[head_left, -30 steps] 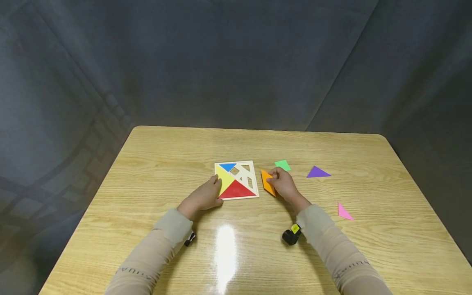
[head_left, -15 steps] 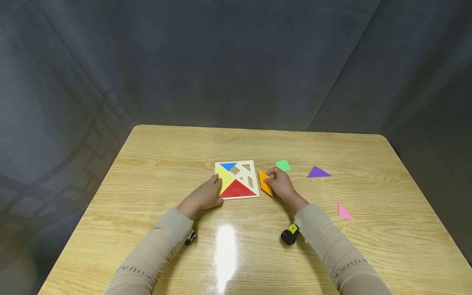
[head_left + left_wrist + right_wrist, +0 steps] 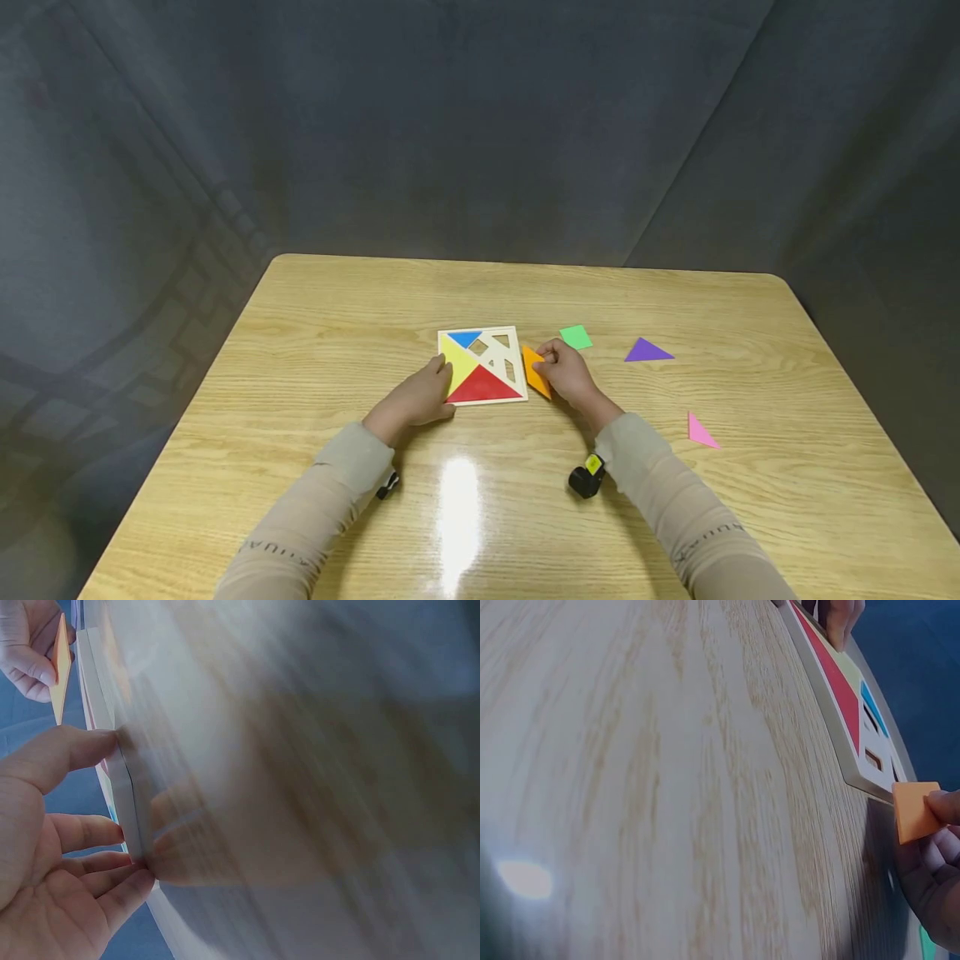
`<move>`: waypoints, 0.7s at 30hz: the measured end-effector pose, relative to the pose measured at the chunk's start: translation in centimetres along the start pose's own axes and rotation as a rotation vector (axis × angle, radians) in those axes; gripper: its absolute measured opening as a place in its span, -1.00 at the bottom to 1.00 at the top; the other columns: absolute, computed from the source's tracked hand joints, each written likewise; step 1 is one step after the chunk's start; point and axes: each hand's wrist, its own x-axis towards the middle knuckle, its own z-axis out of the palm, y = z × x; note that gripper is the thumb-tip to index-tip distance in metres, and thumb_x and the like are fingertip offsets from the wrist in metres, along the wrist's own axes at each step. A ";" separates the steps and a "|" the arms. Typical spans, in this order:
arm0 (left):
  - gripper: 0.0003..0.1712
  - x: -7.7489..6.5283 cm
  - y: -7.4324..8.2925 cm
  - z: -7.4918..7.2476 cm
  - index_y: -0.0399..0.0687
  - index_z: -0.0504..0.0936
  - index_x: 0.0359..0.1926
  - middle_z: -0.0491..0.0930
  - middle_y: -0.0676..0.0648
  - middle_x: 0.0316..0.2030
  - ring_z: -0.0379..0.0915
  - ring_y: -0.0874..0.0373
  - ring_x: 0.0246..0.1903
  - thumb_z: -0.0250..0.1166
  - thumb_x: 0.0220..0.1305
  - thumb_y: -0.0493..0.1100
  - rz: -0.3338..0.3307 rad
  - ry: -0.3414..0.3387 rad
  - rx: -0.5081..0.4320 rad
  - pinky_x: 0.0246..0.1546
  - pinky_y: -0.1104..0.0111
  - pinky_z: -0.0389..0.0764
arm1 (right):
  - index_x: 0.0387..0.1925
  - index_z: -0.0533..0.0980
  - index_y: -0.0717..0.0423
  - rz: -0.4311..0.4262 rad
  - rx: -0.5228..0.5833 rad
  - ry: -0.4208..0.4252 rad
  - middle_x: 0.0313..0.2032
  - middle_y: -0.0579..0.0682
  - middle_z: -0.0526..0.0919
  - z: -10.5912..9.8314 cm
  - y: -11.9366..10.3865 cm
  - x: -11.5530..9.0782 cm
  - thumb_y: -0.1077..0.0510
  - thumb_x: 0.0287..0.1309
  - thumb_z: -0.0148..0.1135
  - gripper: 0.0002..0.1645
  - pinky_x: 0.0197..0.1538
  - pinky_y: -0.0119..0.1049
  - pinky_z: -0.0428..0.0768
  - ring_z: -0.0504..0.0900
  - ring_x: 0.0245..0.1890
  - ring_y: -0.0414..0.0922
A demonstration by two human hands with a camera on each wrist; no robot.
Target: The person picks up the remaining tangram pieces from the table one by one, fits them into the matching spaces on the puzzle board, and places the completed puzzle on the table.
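A white tangram board [image 3: 498, 353] lies on the table, holding a yellow triangle [image 3: 459, 357], a red triangle [image 3: 483, 387] and a blue triangle [image 3: 465, 338]. Cut-out holes show in its right half. My left hand [image 3: 420, 393] grips the board's left side, thumb at the near corner and fingers along the edge [image 3: 129, 799]. My right hand [image 3: 572, 373] pinches an orange parallelogram [image 3: 913, 814] between thumb and fingers. That piece is tilted up, right at the board's right rim, and overlaps the board's corner in the right wrist view.
Beyond my right hand lies a green piece [image 3: 576, 336]. A purple triangle [image 3: 647, 351] is farther right, and a pink triangle [image 3: 701, 432] sits nearer on the right. A dark curtain [image 3: 465, 125] hangs behind the wooden table [image 3: 337, 317].
My right hand has moved slightly left, bringing the orange parallelogram up to the board's right edge. My left hand and the board have stayed nearly in place.
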 end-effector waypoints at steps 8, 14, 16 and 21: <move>-0.20 0.0 0.2 0.0 -0.51 0.13 0.15 0.03 -0.42 0.17 0.12 -0.17 0.10 0.21 -0.04 -0.13 0.004 0.004 0.013 0.08 0.21 0.20 | -0.25 0.36 0.39 -0.005 0.012 0.000 -0.52 0.02 0.38 0.5 0.1 0.2 0.43 -0.04 0.08 -0.76 -0.60 -0.48 0.35 0.33 -0.62 -0.22; -0.21 -0.1 0.3 0.0 -0.52 0.14 0.15 0.04 -0.42 0.16 0.15 -0.16 0.08 0.21 -0.04 -0.13 0.009 0.007 0.021 0.07 0.22 0.22 | -0.25 0.35 0.39 -0.010 0.025 -0.009 -0.50 0.03 0.38 0.7 0.0 0.3 0.43 -0.04 0.08 -0.77 -0.58 -0.48 0.36 0.33 -0.60 -0.21; -0.22 -0.1 0.3 0.0 -0.52 0.15 0.14 0.05 -0.42 0.16 0.16 -0.15 0.08 0.21 -0.04 -0.14 0.011 0.009 0.030 0.07 0.23 0.22 | -0.25 0.35 0.39 -0.011 0.023 -0.013 -0.50 0.04 0.39 0.8 -0.1 0.3 0.43 -0.03 0.07 -0.77 -0.58 -0.48 0.36 0.33 -0.60 -0.21; -0.22 -0.2 0.4 -0.1 -0.52 0.15 0.14 0.04 -0.41 0.16 0.15 -0.15 0.08 0.21 -0.03 -0.13 0.008 0.009 0.028 0.08 0.23 0.21 | -0.27 0.36 0.37 -0.016 0.006 -0.003 -0.52 0.03 0.39 0.9 -0.3 0.3 0.42 -0.05 0.09 -0.78 -0.58 -0.49 0.34 0.32 -0.61 -0.21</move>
